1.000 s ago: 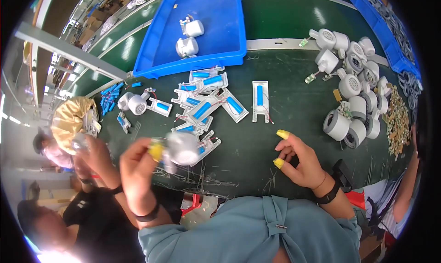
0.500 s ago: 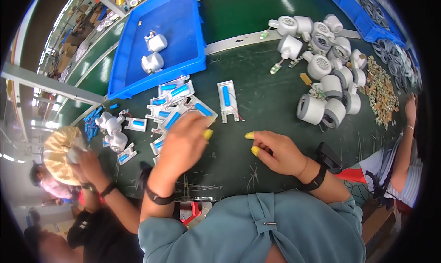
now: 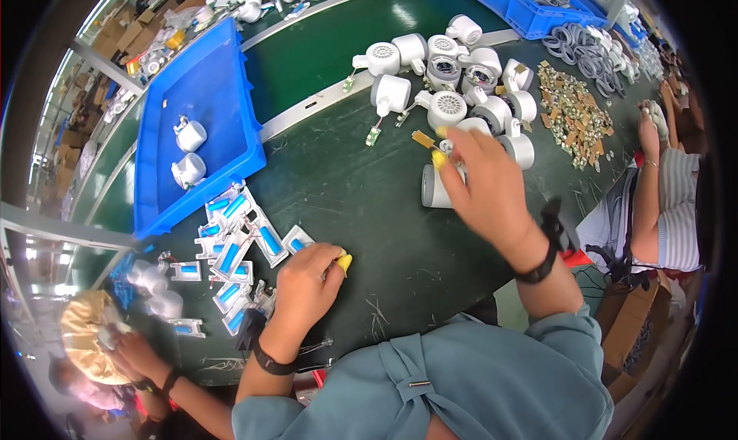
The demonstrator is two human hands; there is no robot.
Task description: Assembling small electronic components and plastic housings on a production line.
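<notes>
My left hand (image 3: 306, 288), with yellow covers on the fingertips, has its fingers curled together over the near end of a white plastic piece holding a blue cylindrical cell (image 3: 295, 238). Its fingers hide what they hold, if anything. Left of it lies a heap of similar white pieces with blue cells (image 3: 232, 255). My right hand (image 3: 486, 185) reaches over a group of white round housings with slotted grilles (image 3: 447, 109). Its thumb and forefinger are apart, close to a small brown board (image 3: 423, 139). One white housing (image 3: 434, 188) is partly behind that hand.
A blue tray (image 3: 256, 157) with two white housings stands at the far left. Loose small boards (image 3: 573, 121) lie in a pile at right, beside grey rings (image 3: 582, 51). A co-worker's hand (image 3: 134, 355) works at left; another person's arm (image 3: 648, 159) is at right.
The view has swung to the right. My right hand has moved forward to the white housings. My left hand has come down from the heap to the separate white piece with the blue cell.
</notes>
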